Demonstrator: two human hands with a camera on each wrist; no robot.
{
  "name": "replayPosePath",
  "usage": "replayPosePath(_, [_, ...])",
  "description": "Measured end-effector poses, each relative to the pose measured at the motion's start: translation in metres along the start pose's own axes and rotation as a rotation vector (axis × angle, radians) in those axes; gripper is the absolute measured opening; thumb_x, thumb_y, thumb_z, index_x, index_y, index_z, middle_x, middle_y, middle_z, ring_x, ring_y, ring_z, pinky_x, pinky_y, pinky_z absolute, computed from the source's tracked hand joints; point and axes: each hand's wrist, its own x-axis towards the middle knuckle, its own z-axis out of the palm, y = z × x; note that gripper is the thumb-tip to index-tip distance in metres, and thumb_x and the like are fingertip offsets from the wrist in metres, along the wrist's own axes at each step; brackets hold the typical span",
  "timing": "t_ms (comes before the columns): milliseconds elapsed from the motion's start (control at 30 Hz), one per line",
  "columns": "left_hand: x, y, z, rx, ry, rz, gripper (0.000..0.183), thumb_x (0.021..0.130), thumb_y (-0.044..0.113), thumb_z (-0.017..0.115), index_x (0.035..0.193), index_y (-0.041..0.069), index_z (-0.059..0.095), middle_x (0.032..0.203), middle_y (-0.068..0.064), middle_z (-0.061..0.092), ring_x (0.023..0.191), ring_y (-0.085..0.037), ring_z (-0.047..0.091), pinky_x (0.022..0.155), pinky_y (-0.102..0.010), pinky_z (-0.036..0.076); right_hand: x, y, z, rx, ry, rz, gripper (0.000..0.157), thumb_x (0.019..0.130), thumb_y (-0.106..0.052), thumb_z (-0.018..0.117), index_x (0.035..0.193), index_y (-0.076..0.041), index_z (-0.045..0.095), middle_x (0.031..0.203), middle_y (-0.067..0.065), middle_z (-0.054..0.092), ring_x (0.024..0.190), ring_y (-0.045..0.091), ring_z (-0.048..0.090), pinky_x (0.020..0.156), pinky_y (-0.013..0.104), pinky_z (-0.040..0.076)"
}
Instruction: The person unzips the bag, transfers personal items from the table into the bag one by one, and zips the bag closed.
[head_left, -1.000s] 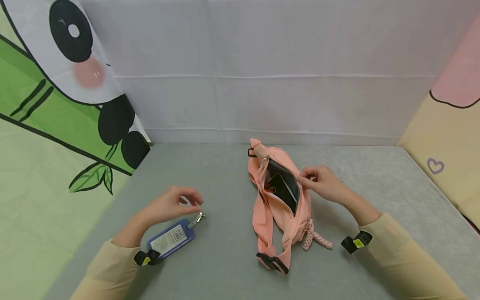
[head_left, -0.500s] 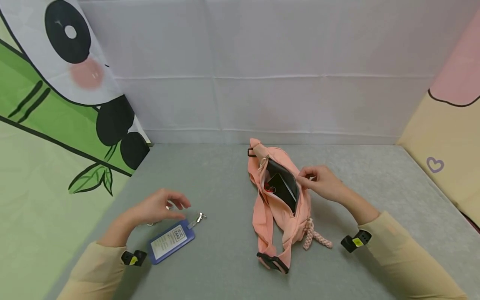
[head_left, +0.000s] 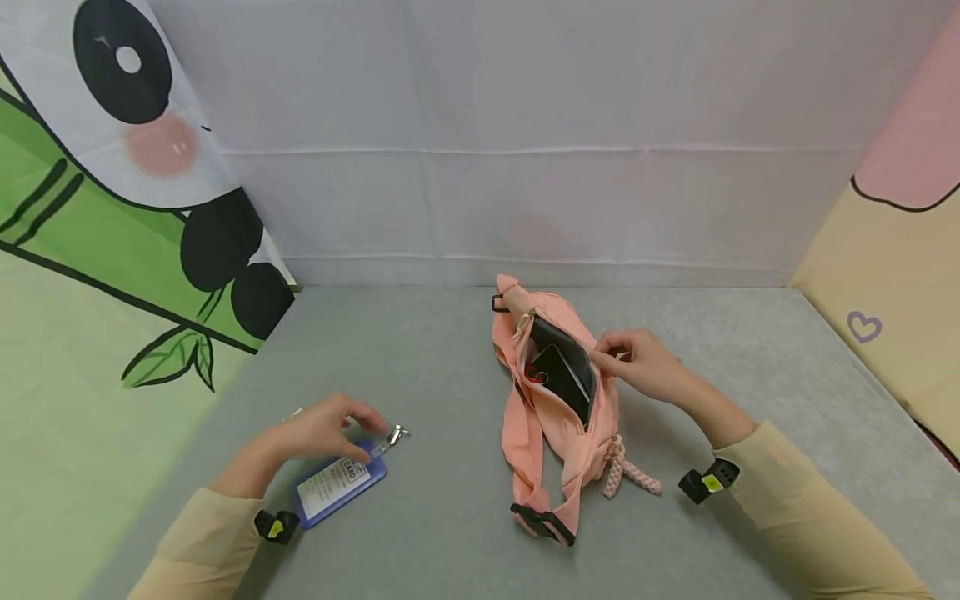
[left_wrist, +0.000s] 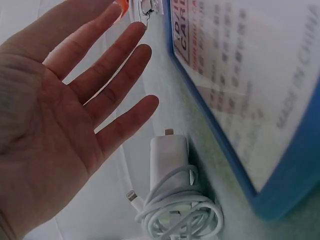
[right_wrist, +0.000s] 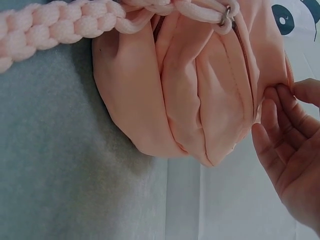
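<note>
A blue ID card holder with a metal clip lies on the table at the left. My left hand hovers over its clip end, fingers spread in the left wrist view and nothing held. Whether the thumb touches the holder I cannot tell. At the table's middle is a pink waist bag, unzipped. My right hand pinches the edge of its opening between thumb and fingers; the right wrist view shows this hand at the bag's far edge. Inside the bag sit a dark phone-like slab and something small and red.
A white charger with a coiled white cable lies beyond the left hand, mostly hidden by it in the head view. The bag's strap buckle and braided cord lie on the grey table. A white backdrop stands behind.
My left hand drew back left from the clip, fingers parting, then came forward over the card holder's clip end. The right hand keeps its pinch on the bag's edge. The head view shifted slightly.
</note>
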Motion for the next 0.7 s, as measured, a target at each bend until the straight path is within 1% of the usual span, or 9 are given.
replayPosePath(200, [0.005,0.001,0.001,0.002,-0.023,-0.03,0.035,0.074,0.019,0.085,0.107,0.012,0.073,0.108,0.003,0.067,0.102,-0.021,0.061,0.086,-0.052,0.047,0.011,0.008,-0.013,-0.003,-0.023,-0.006,0.02,0.098,-0.012,0.059,0.079,-0.009,0.065,0.072,0.002,0.06,0.069,0.022,0.057,0.065,0.033,0.047])
replayPosePath(333, [0.003,0.0,0.004,0.023,-0.02,-0.042,0.036,0.073,0.019,0.086,0.106,0.014,0.073,0.107,0.005,0.065,0.101,-0.019,0.06,0.088,-0.05,0.046,0.011,0.008,-0.013,-0.008,-0.019,-0.003,0.02,0.098,-0.012,0.06,0.08,-0.009,0.065,0.072,0.002,0.06,0.07,0.023,0.057,0.065,0.032,0.047])
replayPosePath(500, [-0.001,-0.002,0.005,0.078,-0.003,-0.064,0.045,0.069,0.02,0.088,0.111,0.014,0.072,0.106,0.007,0.061,0.097,-0.017,0.056,0.089,-0.043,0.045,0.01,0.007,-0.013,-0.005,-0.022,-0.018,0.02,0.098,-0.011,0.059,0.079,-0.009,0.065,0.071,0.001,0.06,0.07,0.023,0.057,0.065,0.032,0.047])
replayPosePath(567, [-0.002,-0.003,0.006,0.07,-0.002,-0.074,0.048,0.067,0.019,0.089,0.112,0.012,0.071,0.104,0.006,0.06,0.095,-0.017,0.055,0.087,-0.041,0.045,0.01,0.007,-0.013,-0.005,-0.021,-0.021,0.02,0.098,-0.01,0.059,0.079,-0.01,0.065,0.071,0.001,0.06,0.069,0.022,0.057,0.065,0.032,0.047])
replayPosePath(700, [-0.001,-0.004,0.009,0.055,-0.002,-0.069,0.047,0.068,0.012,0.087,0.111,0.011,0.071,0.099,0.005,0.057,0.091,-0.016,0.052,0.082,-0.037,0.045,0.009,0.005,-0.013,-0.011,-0.017,-0.014,0.019,0.098,-0.011,0.059,0.08,-0.01,0.065,0.072,0.0,0.06,0.071,0.021,0.056,0.066,0.033,0.047])
